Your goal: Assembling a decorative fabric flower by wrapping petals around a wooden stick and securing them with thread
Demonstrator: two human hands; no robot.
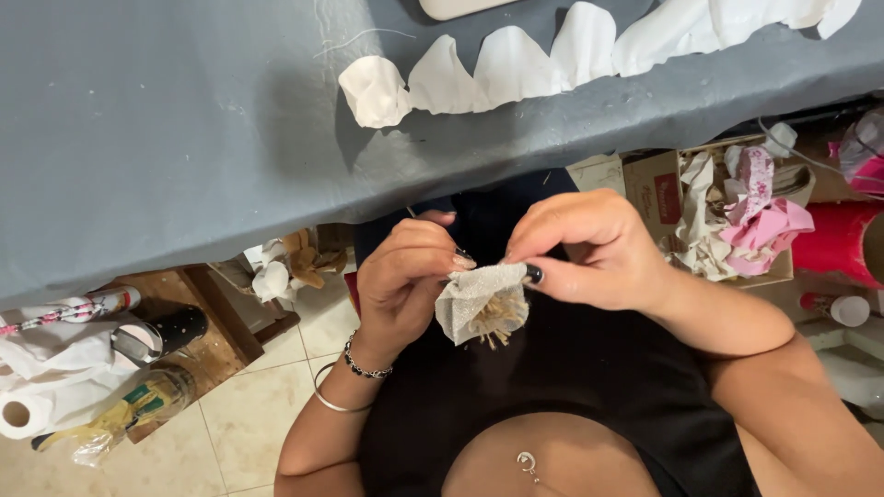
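We pinch a small burlap flower (482, 311) between both hands, low in front of our black top and just below the table's edge. Our left hand (405, 276) curls closed on its left side, fingertips on the fabric; our right hand (589, 248) grips its upper right corner with thumb and forefinger. A row of white cloth petals (516, 69) lies on the grey table (166, 120) above.

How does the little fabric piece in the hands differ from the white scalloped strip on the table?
The beige fabric piece is coarse-woven, bunched, frayed, pinched between the left hand and the right hand. The white scalloped strip is smooth, long, lying untouched on the grey table. Both are gathered cloth.
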